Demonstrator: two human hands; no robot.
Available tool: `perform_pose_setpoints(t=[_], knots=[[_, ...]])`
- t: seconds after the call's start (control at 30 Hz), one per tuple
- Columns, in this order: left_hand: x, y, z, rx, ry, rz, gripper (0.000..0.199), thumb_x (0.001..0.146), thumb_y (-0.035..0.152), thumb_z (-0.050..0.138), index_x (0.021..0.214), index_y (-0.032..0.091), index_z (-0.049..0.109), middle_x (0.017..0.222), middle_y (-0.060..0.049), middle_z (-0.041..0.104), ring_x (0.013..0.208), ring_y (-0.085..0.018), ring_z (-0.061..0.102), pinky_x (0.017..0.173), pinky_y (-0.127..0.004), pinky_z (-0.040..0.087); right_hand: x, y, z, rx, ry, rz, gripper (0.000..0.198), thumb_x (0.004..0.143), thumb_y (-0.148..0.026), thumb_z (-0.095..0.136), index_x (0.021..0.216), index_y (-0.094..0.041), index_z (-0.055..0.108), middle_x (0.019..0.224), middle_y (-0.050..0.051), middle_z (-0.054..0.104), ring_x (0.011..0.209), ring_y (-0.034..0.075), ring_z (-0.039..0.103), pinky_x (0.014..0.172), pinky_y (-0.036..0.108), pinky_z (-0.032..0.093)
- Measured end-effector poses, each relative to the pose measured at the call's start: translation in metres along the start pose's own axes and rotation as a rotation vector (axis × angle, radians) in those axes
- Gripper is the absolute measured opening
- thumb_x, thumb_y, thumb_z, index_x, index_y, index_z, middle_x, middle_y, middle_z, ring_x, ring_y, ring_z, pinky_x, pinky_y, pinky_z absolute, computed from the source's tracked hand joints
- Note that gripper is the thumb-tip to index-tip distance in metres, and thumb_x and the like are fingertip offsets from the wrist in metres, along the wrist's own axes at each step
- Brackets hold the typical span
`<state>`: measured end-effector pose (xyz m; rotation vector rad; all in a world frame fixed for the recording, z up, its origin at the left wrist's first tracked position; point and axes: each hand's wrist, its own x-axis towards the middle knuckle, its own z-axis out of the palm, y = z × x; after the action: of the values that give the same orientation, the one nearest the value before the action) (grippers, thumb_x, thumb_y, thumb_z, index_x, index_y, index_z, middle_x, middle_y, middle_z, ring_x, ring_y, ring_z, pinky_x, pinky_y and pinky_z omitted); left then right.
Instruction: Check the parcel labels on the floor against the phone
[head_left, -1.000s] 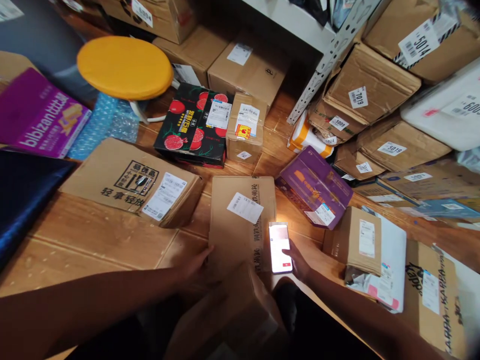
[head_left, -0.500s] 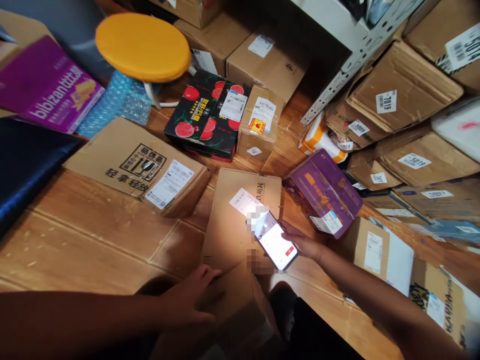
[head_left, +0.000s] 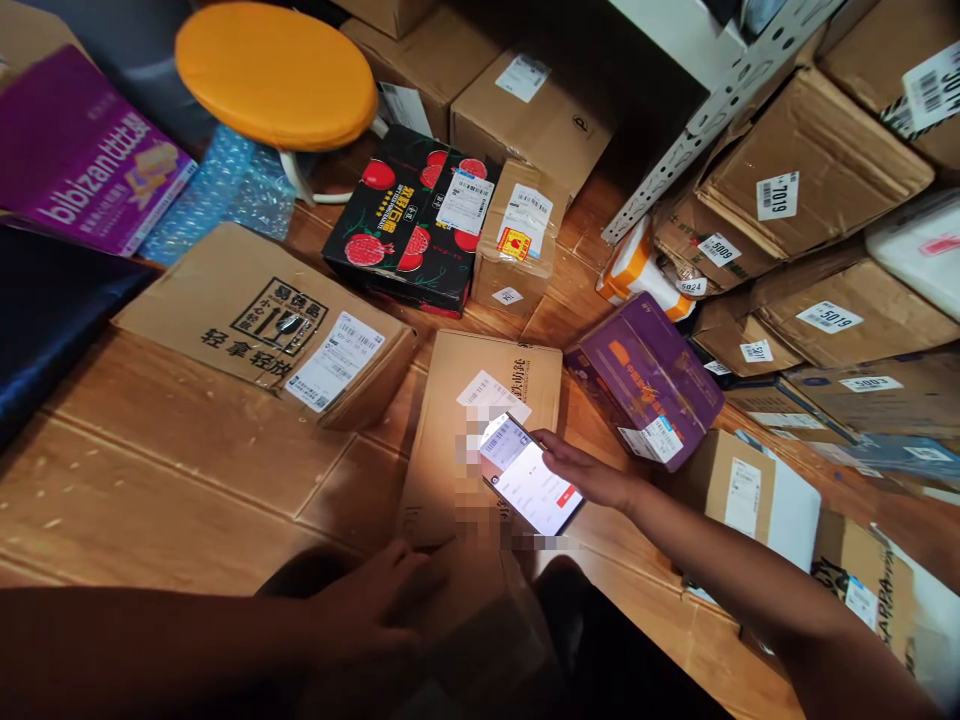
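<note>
My right hand (head_left: 589, 475) holds a lit smartphone (head_left: 531, 474) tilted over a flat brown cardboard box (head_left: 442, 460) on the wooden floor. The phone hovers just below the box's white shipping label (head_left: 491, 392). My left hand (head_left: 382, 605) rests on the near edge of that box, fingers curled over it. A second cardboard piece (head_left: 487, 650) lies in shadow below my left hand.
Parcels crowd the floor: a large brown box (head_left: 225, 300) on the left, a black fruit box (head_left: 409, 225), a small taped box (head_left: 517, 240), a purple box (head_left: 645, 375). Numbered cartons (head_left: 802, 170) are stacked at right. An orange stool (head_left: 277, 75) stands behind.
My right hand carried the phone up and leftward, tilting it over the box's label. My left hand slid slightly toward me along the box edge. The view shifted down a little.
</note>
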<state>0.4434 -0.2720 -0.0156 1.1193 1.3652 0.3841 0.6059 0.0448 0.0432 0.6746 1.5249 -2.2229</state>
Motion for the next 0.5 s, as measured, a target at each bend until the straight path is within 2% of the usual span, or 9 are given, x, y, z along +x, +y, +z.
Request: perform_pose_setpoints(t=[0.3,0.5], knots=[[0.0018,0.0035,-0.0022,-0.025,-0.048,0.006,0.067,0.074,0.056,0.068,0.133,0.026,0.056,0.124,-0.009,0.055,0.112,-0.031,0.05,0.099,-0.042,0.044,-0.0008,-0.0016,-0.0006,-0.018,-0.004,-0.029,0.066,0.086,-0.071,0.057,0.131,-0.023,0.047,0.107,0.004,0.06,0.084,0.018,0.058,0.068,0.027,0.042],[0.0021,0.0036,-0.0012,-0.02,-0.029,-0.006,0.067,0.073,0.059,0.067,0.132,0.027,0.058,0.123,-0.008,0.055,0.11,-0.03,0.051,0.099,-0.042,0.045,-0.0029,-0.004,0.0,0.005,-0.027,-0.039,0.065,0.087,-0.068,0.059,0.133,-0.024,0.045,0.112,0.004,0.06,0.087,0.017,0.058,0.07,0.026,0.044]])
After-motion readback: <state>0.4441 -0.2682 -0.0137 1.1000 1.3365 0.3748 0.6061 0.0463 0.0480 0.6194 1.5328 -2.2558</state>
